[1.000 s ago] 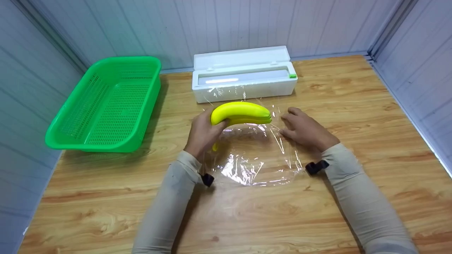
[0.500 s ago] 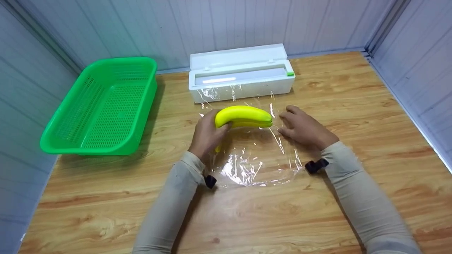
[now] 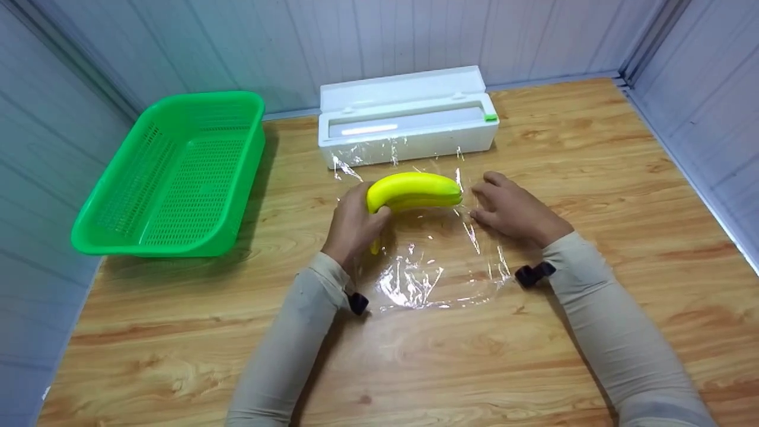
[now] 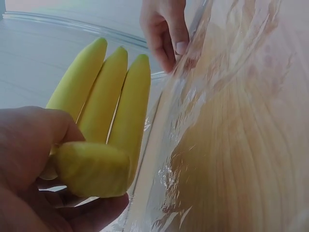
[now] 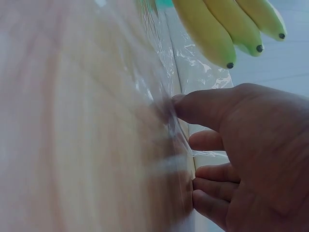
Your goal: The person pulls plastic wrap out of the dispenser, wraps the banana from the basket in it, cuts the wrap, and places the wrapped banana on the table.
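My left hand [image 3: 354,220] grips a bunch of yellow bananas [image 3: 415,188] by its stem end, above a sheet of clear cling film [image 3: 415,281] spread on the table. In the left wrist view, three bananas [image 4: 114,92] of the bunch show, tips pointing away from the palm. The right hand [image 3: 514,209] rests at the film's right edge, beyond the banana tips. Seen from the right wrist, its thumb [image 5: 193,106] touches the film, with a gap between thumb and forefinger. The film runs back to a white cling film box [image 3: 409,139] whose lid stands up.
A green perforated basket [image 3: 240,201] stands at the left of the wooden table [image 3: 450,367]. A green slider [image 3: 490,117] sits at the right end of the box. Panelled walls [image 3: 403,35] close off the back and both sides.
The left hand has moved slightly to the right with the bananas, so their tips are nearer the right hand. The right hand stays at the film's edge. The camera view has shifted a little.
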`<state>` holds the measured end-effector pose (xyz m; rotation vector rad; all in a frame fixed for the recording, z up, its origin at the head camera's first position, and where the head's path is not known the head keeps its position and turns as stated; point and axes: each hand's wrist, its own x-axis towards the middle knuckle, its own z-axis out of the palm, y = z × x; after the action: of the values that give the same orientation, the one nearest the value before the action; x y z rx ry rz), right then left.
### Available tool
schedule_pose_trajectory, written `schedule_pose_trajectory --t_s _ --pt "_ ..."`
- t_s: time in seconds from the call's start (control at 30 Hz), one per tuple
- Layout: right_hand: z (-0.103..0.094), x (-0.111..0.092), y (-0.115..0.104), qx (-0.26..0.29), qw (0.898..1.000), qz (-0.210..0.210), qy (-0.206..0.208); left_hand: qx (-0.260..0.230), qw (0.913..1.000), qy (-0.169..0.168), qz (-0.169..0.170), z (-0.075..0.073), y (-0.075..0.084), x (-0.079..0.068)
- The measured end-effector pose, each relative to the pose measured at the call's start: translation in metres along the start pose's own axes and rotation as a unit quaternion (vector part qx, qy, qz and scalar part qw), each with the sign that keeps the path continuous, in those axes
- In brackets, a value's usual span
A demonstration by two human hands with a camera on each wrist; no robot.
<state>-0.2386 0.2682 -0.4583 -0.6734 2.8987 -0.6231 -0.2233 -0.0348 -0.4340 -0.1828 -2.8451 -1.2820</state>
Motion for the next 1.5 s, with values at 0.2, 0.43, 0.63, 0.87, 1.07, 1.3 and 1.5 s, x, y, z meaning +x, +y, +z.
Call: schedule_pose_trajectory --t_s 0.2,0.43,0.63,0.87,1.07,1.3,1.5 --pt "0.001 0.001 -0.001 0.002 1.000 0.003 -0.003 0.010 0.9998 -0.002 0.017 0.002 -0.001 -0.002" --pt "0.001 0.000 -0.001 0.011 1.000 0.000 0.000 0.012 0.9997 -0.009 0.022 0.008 0.000 -0.003" --pt "0.001 0.000 -0.001 0.004 1.000 -0.011 0.008 0.031 0.9992 -0.009 0.024 0.009 0.001 -0.003" --pt "0.002 0.001 -0.001 0.003 1.000 -0.007 0.011 0.039 0.9987 -0.015 0.030 0.012 0.002 -0.003" --pt "0.001 0.002 0.000 -0.002 1.000 -0.005 0.005 0.033 0.9989 -0.017 0.029 0.014 0.000 -0.004" --pt "0.001 0.001 -0.001 0.001 1.000 -0.002 0.004 0.046 0.9984 -0.017 0.028 0.014 0.000 -0.002" --pt "0.001 0.001 -0.002 -0.001 1.000 0.005 0.000 0.055 0.9975 -0.016 0.042 0.017 -0.003 -0.001"
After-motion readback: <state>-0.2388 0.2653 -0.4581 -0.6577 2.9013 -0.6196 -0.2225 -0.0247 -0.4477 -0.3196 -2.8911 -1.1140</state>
